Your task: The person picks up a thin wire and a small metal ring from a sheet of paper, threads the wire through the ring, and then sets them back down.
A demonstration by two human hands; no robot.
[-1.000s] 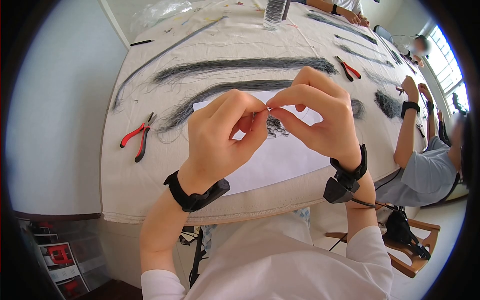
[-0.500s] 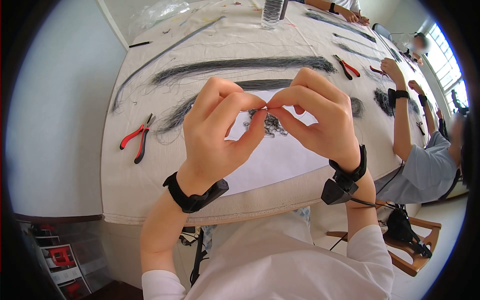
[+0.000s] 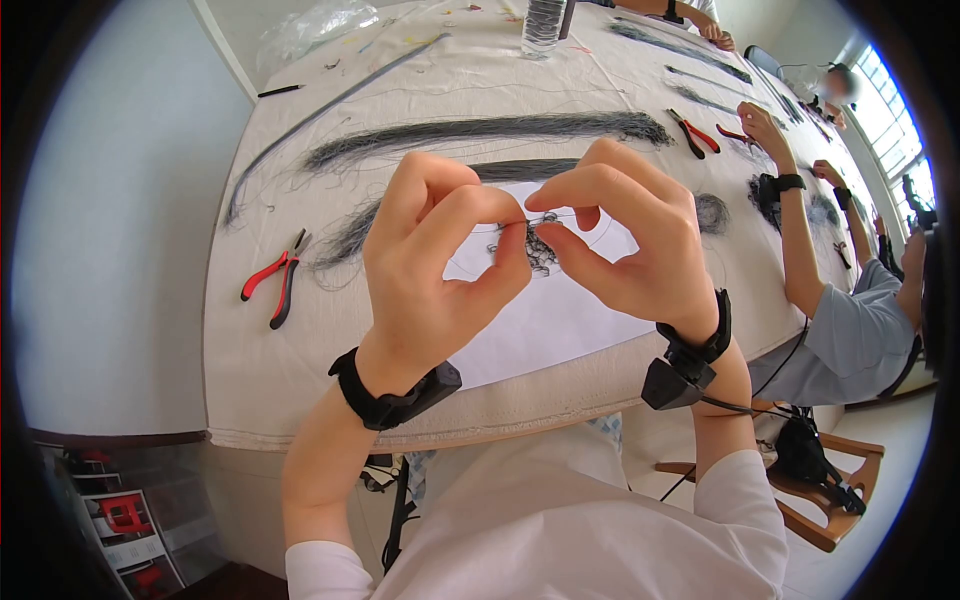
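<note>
Over a white sheet of paper [image 3: 540,335], my left hand [image 3: 440,250] pinches a thin dark wire between thumb and forefinger. Fine lines of wire curve out on both sides of the pinch. Close beside it, my right hand [image 3: 630,235] has its thumb and forefinger tips a little apart, near the wire's short end. Below the fingertips lies a small pile of dark wire loops [image 3: 545,258] on the paper, partly hidden by my hands. Behind my hands stretches a bundle of dark wires [image 3: 530,170].
Red-and-black pliers [image 3: 275,280] lie at left, with a second pair [image 3: 693,133] at back right. A long wire bundle [image 3: 480,135] crosses the cloth-covered table [image 3: 270,395]. A water bottle [image 3: 541,28] stands at the back. Co-workers sit along the right side, one hand [image 3: 765,130] near pliers.
My right thumb and forefinger have parted from their pinch, while my left hand keeps its hold and has shifted slightly left. A co-worker's hand at right has moved left towards pliers.
</note>
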